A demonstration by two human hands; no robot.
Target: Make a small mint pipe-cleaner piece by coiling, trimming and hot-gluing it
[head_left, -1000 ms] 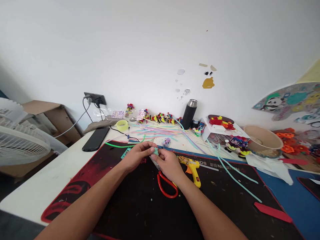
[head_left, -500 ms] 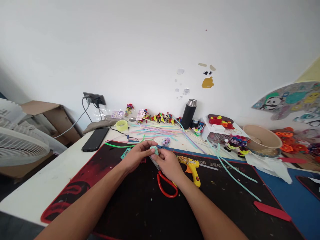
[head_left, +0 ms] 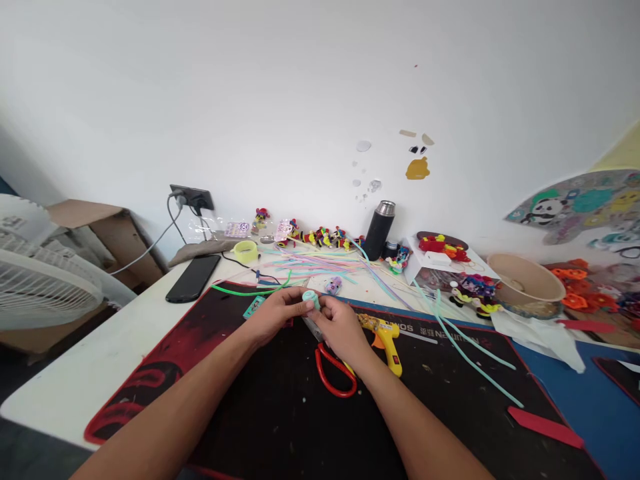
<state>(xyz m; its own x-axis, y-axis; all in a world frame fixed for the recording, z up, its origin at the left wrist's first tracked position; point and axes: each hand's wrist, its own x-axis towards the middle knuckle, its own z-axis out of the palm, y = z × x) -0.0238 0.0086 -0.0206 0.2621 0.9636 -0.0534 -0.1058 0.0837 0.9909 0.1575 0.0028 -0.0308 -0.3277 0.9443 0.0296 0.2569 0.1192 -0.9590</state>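
Between the fingertips of my left hand [head_left: 281, 311] and my right hand [head_left: 342, 328] is a small mint-green coil of pipe cleaner [head_left: 310, 299]. Both hands are closed on it, thumbs nearest me, and its rounded top shows above them. Scissors with red handles [head_left: 336, 375] lie on the mat under my right hand, which hides part of the blades. A yellow glue gun [head_left: 388, 341] rests just right of that hand. Behind my fingers sits a small purple fuzzy piece [head_left: 333, 286]. Left of my left hand lies a teal card [head_left: 254, 307].
A black mat with red edging [head_left: 280, 420] covers the table's front. Behind it lie many pastel pipe cleaners [head_left: 320, 263], a phone [head_left: 193, 279], a yellow tape roll [head_left: 245, 251] and a black flask [head_left: 379, 231]. Two mint pipe cleaners [head_left: 473, 357] and a red strip [head_left: 545, 427] lie rightward.
The mint coil has been turned so that its rounded top now shows more above the fingertips. My hands stay at nearly the same spot, and the view has shifted slightly.
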